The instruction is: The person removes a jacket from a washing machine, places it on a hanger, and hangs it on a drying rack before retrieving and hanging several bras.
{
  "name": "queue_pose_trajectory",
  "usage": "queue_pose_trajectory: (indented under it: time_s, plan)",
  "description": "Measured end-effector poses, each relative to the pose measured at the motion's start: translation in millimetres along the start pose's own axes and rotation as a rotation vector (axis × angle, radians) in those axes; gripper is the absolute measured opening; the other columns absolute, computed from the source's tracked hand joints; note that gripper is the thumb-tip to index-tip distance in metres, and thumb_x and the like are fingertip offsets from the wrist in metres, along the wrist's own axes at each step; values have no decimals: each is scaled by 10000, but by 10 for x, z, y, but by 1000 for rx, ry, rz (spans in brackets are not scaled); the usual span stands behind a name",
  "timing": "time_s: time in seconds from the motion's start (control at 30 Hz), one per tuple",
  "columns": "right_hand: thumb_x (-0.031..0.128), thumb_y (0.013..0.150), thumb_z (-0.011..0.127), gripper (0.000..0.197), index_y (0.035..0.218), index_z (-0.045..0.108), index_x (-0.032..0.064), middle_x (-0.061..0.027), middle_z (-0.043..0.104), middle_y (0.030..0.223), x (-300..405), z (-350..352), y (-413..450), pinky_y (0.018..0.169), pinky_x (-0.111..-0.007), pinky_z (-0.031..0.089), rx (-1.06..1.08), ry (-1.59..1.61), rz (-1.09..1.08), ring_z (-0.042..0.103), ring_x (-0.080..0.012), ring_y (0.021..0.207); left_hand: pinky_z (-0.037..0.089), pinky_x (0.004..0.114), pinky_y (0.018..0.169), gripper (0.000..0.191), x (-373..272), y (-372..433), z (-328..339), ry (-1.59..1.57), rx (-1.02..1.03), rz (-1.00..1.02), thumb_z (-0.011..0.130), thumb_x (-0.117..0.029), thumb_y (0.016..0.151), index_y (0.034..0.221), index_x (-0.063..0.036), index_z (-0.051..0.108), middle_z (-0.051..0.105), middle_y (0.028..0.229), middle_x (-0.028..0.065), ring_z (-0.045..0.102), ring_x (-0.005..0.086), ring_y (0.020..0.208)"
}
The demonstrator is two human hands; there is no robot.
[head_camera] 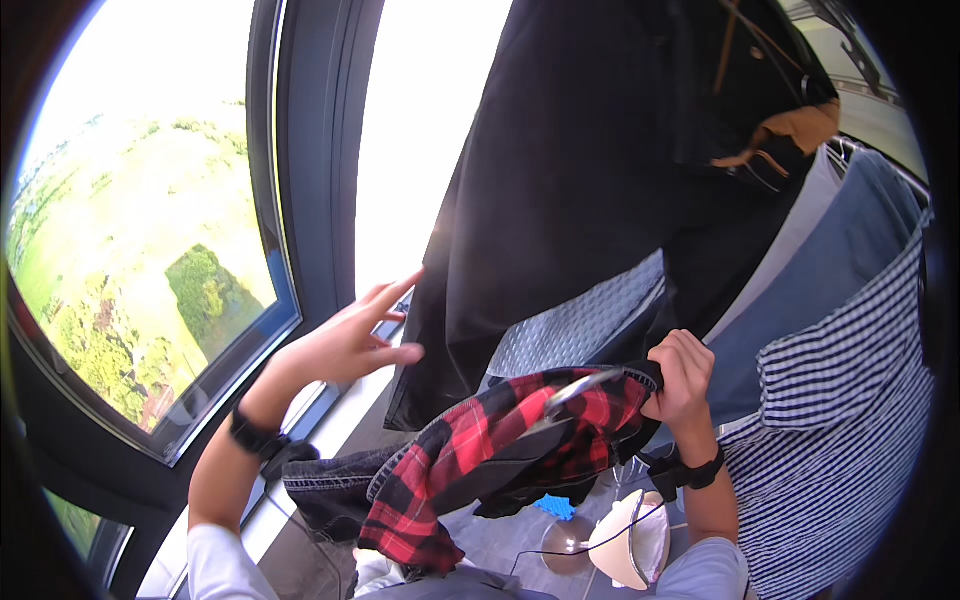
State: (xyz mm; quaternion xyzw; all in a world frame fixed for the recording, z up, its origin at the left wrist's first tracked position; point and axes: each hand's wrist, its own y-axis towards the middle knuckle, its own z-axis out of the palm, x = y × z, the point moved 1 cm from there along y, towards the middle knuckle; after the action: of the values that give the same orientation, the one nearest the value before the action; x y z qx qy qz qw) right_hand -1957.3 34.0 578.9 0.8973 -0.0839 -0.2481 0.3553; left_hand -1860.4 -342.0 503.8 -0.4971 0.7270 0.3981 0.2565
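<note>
My right hand (681, 375) grips the edge of a black denim garment with a red and black plaid inner side (465, 450). The garment hangs bunched below my arms, and its black denim part (337, 480) reaches toward my left forearm. A shiny metal piece (585, 390), blurred, shows against the plaid; what it is I cannot tell. My left hand (352, 337) is raised with fingers spread, holding nothing. Its fingertips are by the edge of a large black garment (570, 187) hanging in front of me; whether they touch it is unclear. Light-blue textured fabric (585, 322) shows below it.
A large window (157, 247) is on the left. To the right hang a blue-grey garment (810, 285) and a checked shirt (832, 457). Below are a cream-coloured rounded object (622, 540), a dark cable (551, 553) and a bright blue item (555, 507) on the floor.
</note>
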Motion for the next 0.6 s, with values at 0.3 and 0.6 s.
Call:
queue_pose_trajectory:
  time_s: [0.3,0.6]
  plan:
    - [242,813,651,310,749,469,0,-143,543,692,224,335,218,584,-395,484,48,-3,118,558,-315,586,519,418,878,776,702,1692,717,-33,422,375,582,-351,974,1528,-65,120,422,1343,246,582,349,1136]
    - [356,828,694,423,818,445,15,-189,678,912,168,971,478,653,-417,492,178,-114,373,597,-338,663,407,466,949,764,612,2708,789,359,-151,743,749,-429,776,1330,19,471,434,1284,250,501,399,1151]
